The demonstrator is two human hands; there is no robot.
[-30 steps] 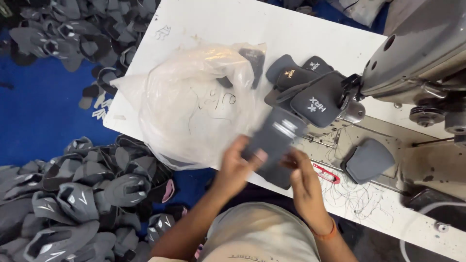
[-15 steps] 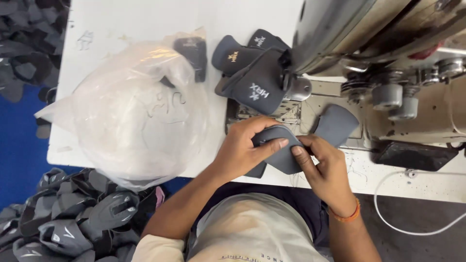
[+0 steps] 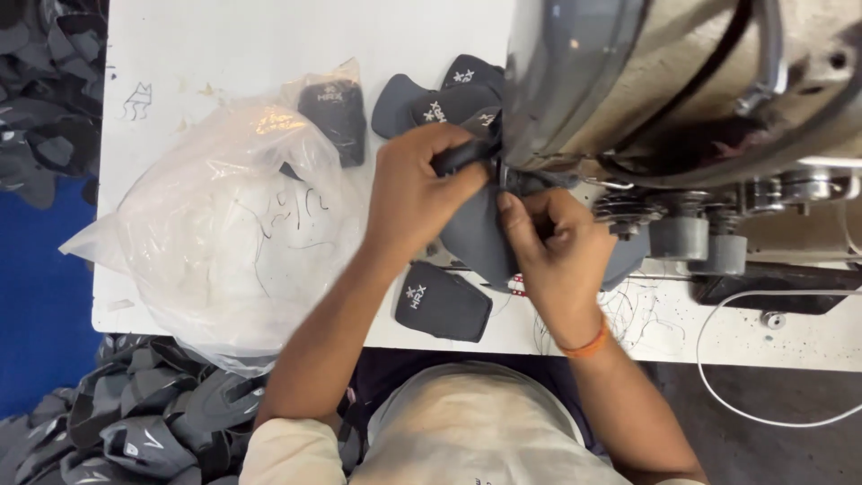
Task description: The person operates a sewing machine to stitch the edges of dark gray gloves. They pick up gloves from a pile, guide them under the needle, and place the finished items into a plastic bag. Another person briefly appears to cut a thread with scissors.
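Two hands on one dark grey fabric piece (image 3: 476,238) under sewing machine head (image 3: 628,81): left hand (image 3: 417,193) pinching its upper edge, right hand (image 3: 557,247) pressing it flat against white table (image 3: 224,45); crumpled plastic bag (image 3: 215,224) just left

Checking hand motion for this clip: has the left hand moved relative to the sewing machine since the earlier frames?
Yes. The left hand has moved up the table toward the sewing machine, carrying the grey fabric piece to its head.

The person wears a pale short-sleeved shirt (image 3: 467,431) and an orange wristband (image 3: 582,344).
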